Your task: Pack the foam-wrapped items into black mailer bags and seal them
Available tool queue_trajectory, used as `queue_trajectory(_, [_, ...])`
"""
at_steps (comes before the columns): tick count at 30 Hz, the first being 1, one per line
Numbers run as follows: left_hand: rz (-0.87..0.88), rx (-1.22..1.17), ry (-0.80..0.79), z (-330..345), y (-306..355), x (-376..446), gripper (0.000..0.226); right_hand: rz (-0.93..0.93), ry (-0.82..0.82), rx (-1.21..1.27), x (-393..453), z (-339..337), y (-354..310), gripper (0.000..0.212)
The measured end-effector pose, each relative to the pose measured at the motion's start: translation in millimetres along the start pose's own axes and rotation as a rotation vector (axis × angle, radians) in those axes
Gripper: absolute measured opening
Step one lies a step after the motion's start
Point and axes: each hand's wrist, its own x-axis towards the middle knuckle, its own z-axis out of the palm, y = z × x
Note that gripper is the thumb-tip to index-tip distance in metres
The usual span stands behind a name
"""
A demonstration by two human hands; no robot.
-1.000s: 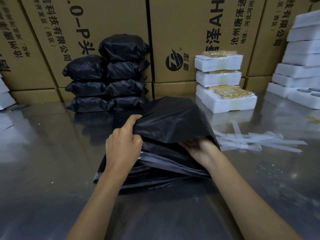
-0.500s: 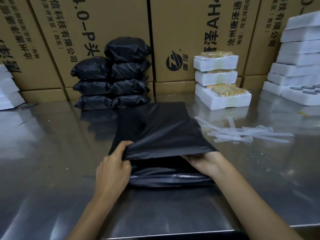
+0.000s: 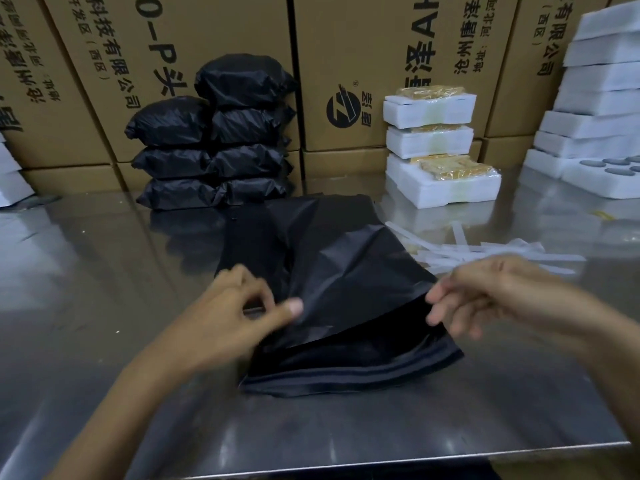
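Note:
A black mailer bag (image 3: 346, 278) lies flat on top of a thin pile of empty mailers (image 3: 346, 377) on the steel table, its mouth facing me and slightly lifted. My left hand (image 3: 235, 313) is at the mouth's left corner, thumb on the upper layer and fingers curled, blurred by motion. My right hand (image 3: 491, 292) hovers at the mouth's right corner with loosely hanging fingers, holding nothing. Three foam-wrapped items (image 3: 429, 109) with yellow contents stand stacked behind the bag, to the right.
Several packed black bags (image 3: 214, 157) are piled at the back left against cardboard boxes (image 3: 381, 46). White peel strips (image 3: 485, 254) litter the table right of the bag. Empty foam trays (image 3: 606, 98) are stacked at far right. The table's front edge (image 3: 346, 462) is close to me.
My right hand has let go of the bag's mouth and lifted off to the right. The raised upper layer has sunk lower. My left hand stays at the left corner.

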Motion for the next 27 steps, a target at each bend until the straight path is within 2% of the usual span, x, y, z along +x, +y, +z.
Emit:
queue_trajectory(2, [0.027,-0.128,0.122,-12.3,12.8,26.5,0.060,-0.048,0.145,0.010,10.8,-10.5,-16.4,0.032])
queue_trajectory(5, [0.014,-0.281,0.156,-21.6,35.6,85.3,0.039,-0.138,0.341,0.047,47.4,-10.0,-39.7,0.024])
queue_trajectory(7, [-0.023,-0.397,0.182,-20.9,53.4,130.7,0.038,-0.198,0.441,0.027,87.1,-0.5,-52.6,0.019])
queue_trajectory(9, [-0.109,-0.539,0.219,-17.6,69.3,173.1,0.034,-0.227,0.516,-0.057,133.2,9.9,-61.9,0.019])
queue_trajectory(11, [-0.199,-0.636,0.239,-7.6,76.4,208.7,0.022,-0.192,0.523,-0.189,171.6,21.4,-64.9,0.028])
queue_trajectory(12, [-0.236,-0.618,0.210,0.6,74.3,221.3,0.024,-0.168,0.506,-0.251,187.1,27.9,-61.1,0.036])
queue_trajectory(15, [-0.302,-0.307,-0.025,31.7,56.5,242.7,0.050,-0.153,0.467,-0.454,215.4,49.4,-29.0,0.052])
queue_trajectory(17, [-0.359,-0.255,-0.109,40.5,46.0,247.0,0.060,-0.217,0.556,-0.566,218.7,59.7,-7.9,0.054])
queue_trajectory(20, [-0.351,-0.307,-0.183,36.5,38.9,253.2,0.067,-0.302,0.698,-0.656,219.0,64.5,-1.5,0.049])
queue_trajectory(22, [-0.333,-0.386,-0.172,34.8,33.6,254.1,0.068,-0.348,0.753,-0.717,215.4,67.3,-1.3,0.049])
queue_trajectory(27, [-0.325,-0.701,-0.041,46.6,9.1,248.0,0.075,-0.315,0.684,-0.859,203.3,76.1,6.8,0.079])
